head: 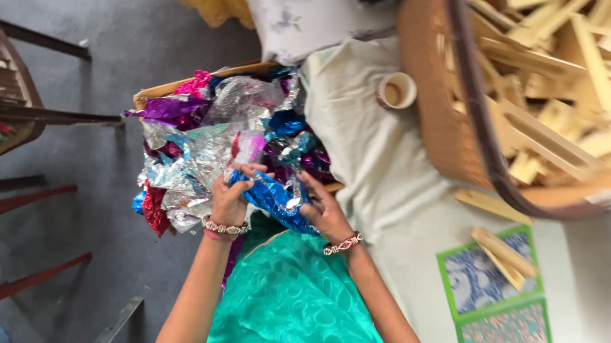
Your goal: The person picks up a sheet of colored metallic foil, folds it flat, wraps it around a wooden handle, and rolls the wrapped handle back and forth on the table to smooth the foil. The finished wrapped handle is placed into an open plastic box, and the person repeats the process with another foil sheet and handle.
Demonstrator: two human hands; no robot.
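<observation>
A heap of crinkled shiny foil sheets point(213, 127), silver, purple, pink, red and blue, fills a shallow wooden tray point(156, 93) in front of me. My left hand point(230, 195) grips one end of a blue foil piece point(270, 197) at the near edge of the heap. My right hand point(324, 208) pinches the other end of the same blue piece. Both wrists wear beaded bangles. A teal cloth point(291, 298) covers my lap just below the hands.
A large woven basket point(429, 108) full of pale wooden sticks stands at the right on a white cloth point(363, 147). A roll of tape point(397, 91) lies beside it. Loose sticks point(502, 250) rest on green-bordered patterned cards point(495, 303). Dark wooden furniture legs point(21, 196) stand at the left.
</observation>
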